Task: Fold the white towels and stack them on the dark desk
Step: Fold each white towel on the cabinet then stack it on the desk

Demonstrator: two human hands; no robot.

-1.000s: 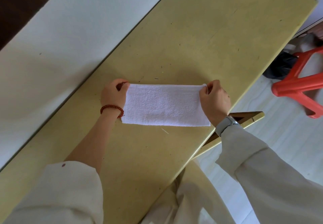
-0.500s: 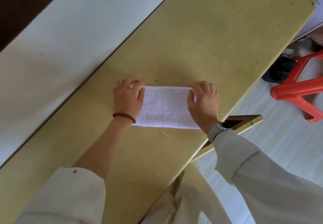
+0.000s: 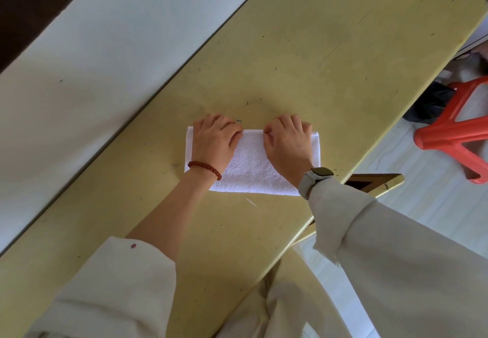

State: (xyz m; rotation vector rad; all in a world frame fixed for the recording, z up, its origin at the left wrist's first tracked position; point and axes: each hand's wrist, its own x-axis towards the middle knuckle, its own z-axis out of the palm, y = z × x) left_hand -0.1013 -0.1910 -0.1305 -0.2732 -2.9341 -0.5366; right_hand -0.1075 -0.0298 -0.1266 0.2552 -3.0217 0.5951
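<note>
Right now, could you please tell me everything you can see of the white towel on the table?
The white towel is a small rectangle of nubby terry cloth, apparently folded, lying flat on the yellowish table near its right edge. Both hands rest on top: the left hand over its left part, the right hand over its right, fingers curled at the far edge. The middle, the near edge and both ends show.
</note>
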